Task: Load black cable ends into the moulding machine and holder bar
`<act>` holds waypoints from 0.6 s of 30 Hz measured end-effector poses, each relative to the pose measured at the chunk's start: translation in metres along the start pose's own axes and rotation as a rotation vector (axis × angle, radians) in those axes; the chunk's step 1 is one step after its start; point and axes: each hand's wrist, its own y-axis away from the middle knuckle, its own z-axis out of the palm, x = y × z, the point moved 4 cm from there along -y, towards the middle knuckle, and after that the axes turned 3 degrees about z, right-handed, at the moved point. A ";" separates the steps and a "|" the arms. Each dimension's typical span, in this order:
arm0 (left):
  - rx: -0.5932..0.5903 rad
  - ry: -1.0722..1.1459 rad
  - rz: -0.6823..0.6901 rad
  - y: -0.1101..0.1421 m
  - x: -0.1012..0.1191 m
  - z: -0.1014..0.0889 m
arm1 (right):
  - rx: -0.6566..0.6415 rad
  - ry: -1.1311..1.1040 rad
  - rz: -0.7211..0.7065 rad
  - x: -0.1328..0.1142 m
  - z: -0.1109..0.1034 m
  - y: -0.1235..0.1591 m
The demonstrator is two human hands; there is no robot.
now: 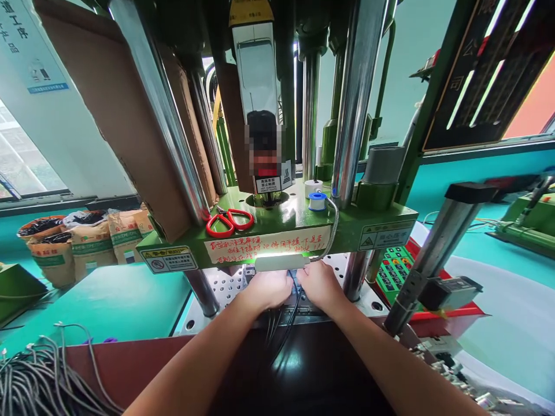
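Both forearms reach in: left hand (269, 289) and right hand (318, 284), curled, seem to press thin black cables (277, 326) into a mould beneath the green machine platen (277, 228); grip unclear.

Two hands (269, 289) (319, 284), one pair of red scissors (229, 222), two tape rolls (317, 200) (313, 187).

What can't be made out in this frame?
Head view:
- Fingertips of the left hand and right hand: tucked under the lamp bar, so grip is unclear.
- Where the black cables end: covered by both hands.
- Handwritten note: too small to read.
- Label above the scissors: blurred.
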 end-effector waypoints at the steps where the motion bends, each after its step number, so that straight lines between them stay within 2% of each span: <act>1: 0.000 -0.003 -0.001 0.000 0.000 0.000 | -0.012 -0.007 0.010 0.000 0.001 0.000; 18: 0.021 -0.051 -0.018 0.000 0.001 -0.001 | -0.085 0.004 0.084 -0.002 0.011 0.000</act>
